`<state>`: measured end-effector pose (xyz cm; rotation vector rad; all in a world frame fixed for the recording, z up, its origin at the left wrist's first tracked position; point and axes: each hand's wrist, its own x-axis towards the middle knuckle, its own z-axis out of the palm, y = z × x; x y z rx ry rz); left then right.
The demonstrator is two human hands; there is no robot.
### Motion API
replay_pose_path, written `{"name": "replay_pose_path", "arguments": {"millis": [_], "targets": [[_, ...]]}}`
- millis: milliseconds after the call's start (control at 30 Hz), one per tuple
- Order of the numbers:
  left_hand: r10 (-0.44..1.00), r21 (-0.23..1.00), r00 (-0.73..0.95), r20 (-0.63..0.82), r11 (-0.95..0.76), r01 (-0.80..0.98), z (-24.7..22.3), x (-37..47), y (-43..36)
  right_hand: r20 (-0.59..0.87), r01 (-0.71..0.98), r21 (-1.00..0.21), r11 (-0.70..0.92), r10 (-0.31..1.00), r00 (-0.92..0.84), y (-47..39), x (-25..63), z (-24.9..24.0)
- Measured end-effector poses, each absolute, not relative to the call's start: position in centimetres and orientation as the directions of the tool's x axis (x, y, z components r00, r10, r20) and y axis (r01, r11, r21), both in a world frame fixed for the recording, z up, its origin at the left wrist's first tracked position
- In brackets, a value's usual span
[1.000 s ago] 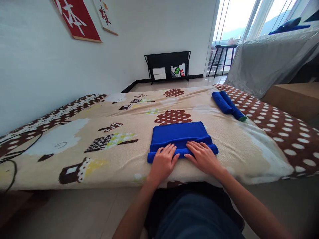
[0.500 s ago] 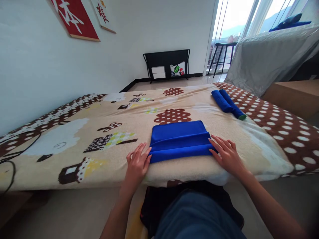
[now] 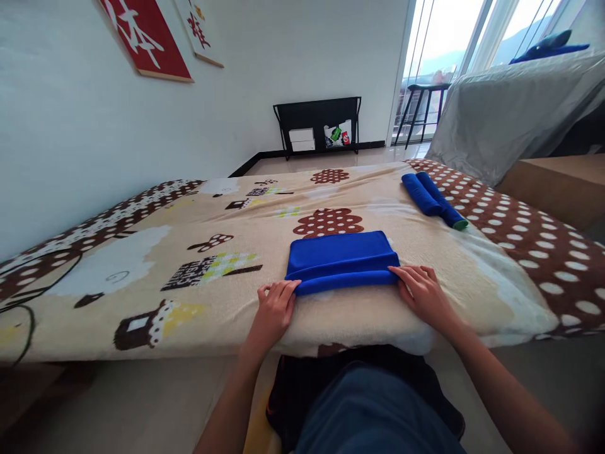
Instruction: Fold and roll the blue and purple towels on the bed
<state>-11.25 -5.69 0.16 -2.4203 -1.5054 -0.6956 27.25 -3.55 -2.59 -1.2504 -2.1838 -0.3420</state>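
Observation:
A blue cloth (image 3: 343, 251) lies flat on the patterned blanket in front of me, its near edge folded over into a narrow band. My left hand (image 3: 275, 310) grips the left end of that band, fingers bent together on top and the thumb hidden. At the opposite end, my right hand (image 3: 426, 295) pinches the band's right corner between thumb and fingers. Beyond the right hand rest two rolled blue cloths (image 3: 429, 194) side by side, the nearer one showing a green end.
The blanket (image 3: 227, 217) covers a low bed, with brown polka-dot borders on both sides. A black cable (image 3: 33, 318) curls at the left. Behind the bed are a black rack (image 3: 316, 116), a stool (image 3: 428, 94) and a sheet-covered piece of furniture (image 3: 510, 107).
Both hands have closed on the near edge of the blue cloth and moved slightly inward and away from me. The near edge is folded further over, so the cloth is shorter front to back.

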Motion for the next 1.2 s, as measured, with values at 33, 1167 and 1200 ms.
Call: {"name": "replay_pose_path", "arguments": {"millis": [33,1167,1200], "targets": [[0.795,0.08,0.352,0.494,-0.445,0.892,0.3,-11.2,-5.4,0.606,0.856,-0.068,0.513,0.703,-0.372,-3.2,27.1,-2.5],[0.801,0.12,0.223,0.555,-0.343,0.932,0.9,-10.6,-5.4,0.523,0.906,-0.077,0.416,0.791,-0.319,-2.9,23.6,-0.6],[0.796,0.139,0.282,0.536,-0.412,0.9,1.1,-9.3,-5.3,0.51,0.88,-0.089,0.467,0.78,-0.362,-3.0,22.3,-0.2]]}}
